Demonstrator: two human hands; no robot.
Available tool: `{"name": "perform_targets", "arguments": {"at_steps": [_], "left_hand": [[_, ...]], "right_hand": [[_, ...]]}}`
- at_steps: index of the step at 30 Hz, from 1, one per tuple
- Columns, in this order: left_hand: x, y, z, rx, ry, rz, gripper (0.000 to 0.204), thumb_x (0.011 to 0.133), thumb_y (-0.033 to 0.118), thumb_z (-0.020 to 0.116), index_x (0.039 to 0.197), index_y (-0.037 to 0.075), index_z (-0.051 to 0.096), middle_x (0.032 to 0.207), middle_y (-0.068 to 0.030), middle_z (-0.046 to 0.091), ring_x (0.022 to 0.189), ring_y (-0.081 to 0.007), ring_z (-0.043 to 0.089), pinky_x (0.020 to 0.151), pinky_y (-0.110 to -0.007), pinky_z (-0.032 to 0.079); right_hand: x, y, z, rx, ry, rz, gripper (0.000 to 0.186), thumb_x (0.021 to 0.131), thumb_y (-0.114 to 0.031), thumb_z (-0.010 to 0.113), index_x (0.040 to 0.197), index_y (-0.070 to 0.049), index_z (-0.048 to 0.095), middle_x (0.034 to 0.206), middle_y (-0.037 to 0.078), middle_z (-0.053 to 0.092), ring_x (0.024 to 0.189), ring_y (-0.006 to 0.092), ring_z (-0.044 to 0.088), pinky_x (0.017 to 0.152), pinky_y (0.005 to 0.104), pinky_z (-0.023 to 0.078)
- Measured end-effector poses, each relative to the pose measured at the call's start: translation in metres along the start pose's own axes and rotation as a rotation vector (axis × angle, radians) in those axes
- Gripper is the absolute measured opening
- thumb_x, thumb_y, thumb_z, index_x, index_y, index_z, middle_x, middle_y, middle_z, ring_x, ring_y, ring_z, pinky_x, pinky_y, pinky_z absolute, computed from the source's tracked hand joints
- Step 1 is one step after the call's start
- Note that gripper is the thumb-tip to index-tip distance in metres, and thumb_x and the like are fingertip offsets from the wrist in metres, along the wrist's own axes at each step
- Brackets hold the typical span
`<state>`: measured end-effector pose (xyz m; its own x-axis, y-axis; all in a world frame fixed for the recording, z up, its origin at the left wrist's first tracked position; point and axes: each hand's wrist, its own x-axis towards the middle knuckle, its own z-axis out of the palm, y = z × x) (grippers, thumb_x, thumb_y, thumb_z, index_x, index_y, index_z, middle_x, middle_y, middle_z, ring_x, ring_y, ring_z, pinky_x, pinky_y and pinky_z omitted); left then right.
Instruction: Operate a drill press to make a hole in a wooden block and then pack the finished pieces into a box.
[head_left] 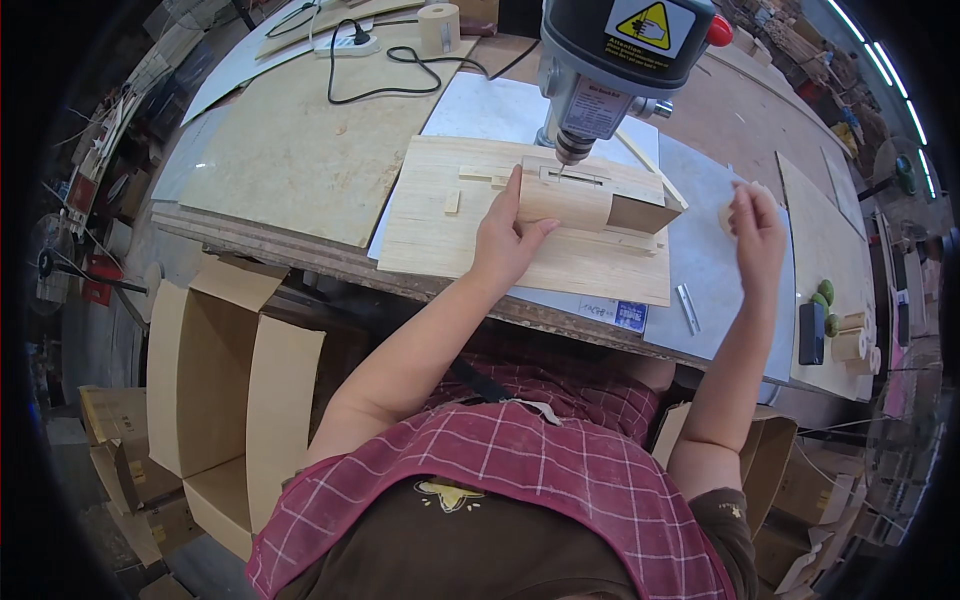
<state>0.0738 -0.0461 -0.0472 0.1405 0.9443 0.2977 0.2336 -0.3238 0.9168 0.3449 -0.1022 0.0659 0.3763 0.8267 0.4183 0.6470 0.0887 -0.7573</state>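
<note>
My left hand [507, 235] grips the left end of a pale wooden box [572, 207] with a rounded front and a slotted top. Its thumb presses the front face. The box lies under a small bench drill press [606, 75], whose chuck [573, 148] and thin bit point down at the slot; whether the bit touches the wood I cannot tell. Beneath is a light wooden board [430, 235] with small strips fixed on it. Off to the right my right hand [758, 225] is raised with curled fingers. Something pale and round shows beside it; what the fingers hold is hidden.
A power strip [347, 45] with a black cord and a tape roll [439, 28] stand at the back left. A metal strip [688, 310] lies near the front edge. Right of it are a dark phone [811, 334], green fruits and pale rolls. An open carton [215, 390] stands below left.
</note>
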Motion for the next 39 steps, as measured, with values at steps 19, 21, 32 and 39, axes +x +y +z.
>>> {"name": "perform_targets", "arguments": {"at_steps": [19, 21, 32, 39], "left_hand": [[0.0, -0.005, 0.005, -0.042, 0.049, 0.068, 0.079, 0.069, 0.02, 0.071, 0.132, 0.001, 0.029, 0.097, -0.0169, 0.055, 0.081, -0.0265, 0.056, 0.067, -0.031, 0.046], [0.0, -0.005, 0.005, -0.055, 0.056, 0.084, 0.078, 0.069, 0.02, 0.072, 0.132, 0.001, 0.029, 0.096, -0.0166, 0.055, 0.08, -0.0264, 0.056, 0.067, -0.031, 0.046], [0.0, -0.009, 0.005, -0.032, 0.058, 0.093, 0.079, 0.07, 0.022, 0.07, 0.133, 0.002, 0.027, 0.101, -0.0166, 0.052, 0.086, -0.0269, 0.055, 0.071, -0.032, 0.046], [0.0, -0.006, 0.006, -0.023, 0.045, 0.091, 0.079, 0.07, 0.021, 0.07, 0.133, 0.002, 0.027, 0.1, -0.0162, 0.052, 0.087, -0.0272, 0.054, 0.072, -0.032, 0.046]], "right_hand": [[0.164, -0.099, 0.035, -0.212, -0.183, -0.132, 0.041, 0.085, -0.044, 0.043, 0.091, -0.008, 0.061, 0.062, 0.001, 0.05, 0.053, 0.0062, 0.043, 0.048, 0.0219, 0.031], [0.168, -0.097, 0.032, -0.202, -0.2, -0.14, 0.04, 0.084, -0.042, 0.044, 0.089, -0.006, 0.06, 0.062, 0.001, 0.05, 0.053, 0.0066, 0.042, 0.048, 0.0221, 0.031], [0.081, -0.13, 0.021, -0.261, -0.121, -0.337, 0.034, 0.083, -0.032, 0.046, 0.07, -0.002, 0.057, 0.061, 0.0, 0.047, 0.053, 0.0064, 0.041, 0.049, 0.0223, 0.029], [0.027, -0.12, 0.028, -0.062, -0.001, -0.409, 0.026, 0.081, -0.021, 0.05, 0.072, 0.003, 0.052, 0.056, 0.009, 0.044, 0.053, 0.012, 0.041, 0.051, 0.0278, 0.035]]}}
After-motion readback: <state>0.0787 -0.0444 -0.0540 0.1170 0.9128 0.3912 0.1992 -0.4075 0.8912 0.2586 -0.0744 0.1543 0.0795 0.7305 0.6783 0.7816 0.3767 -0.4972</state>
